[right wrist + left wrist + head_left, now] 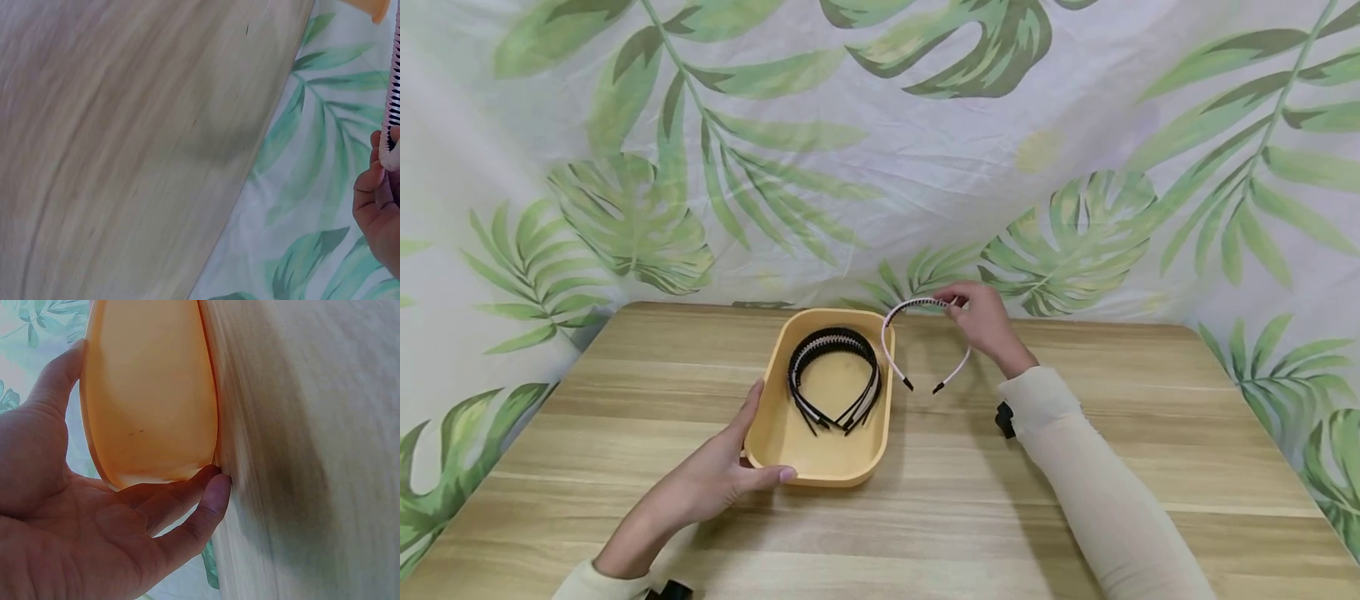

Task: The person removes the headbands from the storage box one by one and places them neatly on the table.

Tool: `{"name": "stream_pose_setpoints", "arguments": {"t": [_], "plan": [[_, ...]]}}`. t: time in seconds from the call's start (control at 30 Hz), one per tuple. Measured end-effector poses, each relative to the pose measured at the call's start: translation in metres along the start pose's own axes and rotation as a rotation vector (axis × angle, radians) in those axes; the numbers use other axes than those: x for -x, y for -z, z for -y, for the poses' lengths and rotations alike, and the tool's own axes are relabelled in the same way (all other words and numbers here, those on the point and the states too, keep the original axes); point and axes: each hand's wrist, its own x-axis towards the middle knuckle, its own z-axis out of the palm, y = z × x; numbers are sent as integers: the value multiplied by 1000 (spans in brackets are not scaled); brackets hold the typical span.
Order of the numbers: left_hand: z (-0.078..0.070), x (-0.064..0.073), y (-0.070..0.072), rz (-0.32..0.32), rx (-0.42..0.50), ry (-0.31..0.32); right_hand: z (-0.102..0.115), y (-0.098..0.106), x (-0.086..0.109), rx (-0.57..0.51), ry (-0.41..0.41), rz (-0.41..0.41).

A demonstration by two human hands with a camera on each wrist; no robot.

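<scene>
A yellow rectangular basin (820, 457) rests on the table, with several black and pale headbands (829, 335) nested together inside it. My left hand (711, 479) holds the basin by its near left corner, thumb along the near side. In the left wrist view, the fingers (194, 531) curl against the basin's wall (150, 381). Right of the basin, my right hand (987, 327) pinches a pale pink headband (891, 360) near the top of its arch. Its dark-tipped ends hang downward. The right wrist view shows dark teeth along this headband (394, 94) at the frame's edge.
The wood-grain table (1112, 467) extends to both sides of the basin. Behind its far edge hangs a white cloth (925, 192) printed with green leaves. Black wrist straps (1004, 419) show at the sleeves.
</scene>
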Motion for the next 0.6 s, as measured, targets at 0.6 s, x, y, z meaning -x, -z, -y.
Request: {"name": "stream_pose_setpoints", "arguments": {"t": [0.6], "plan": [[-5,2,0,-1,9,13,-26,11,-3,35,-64,16]]}}
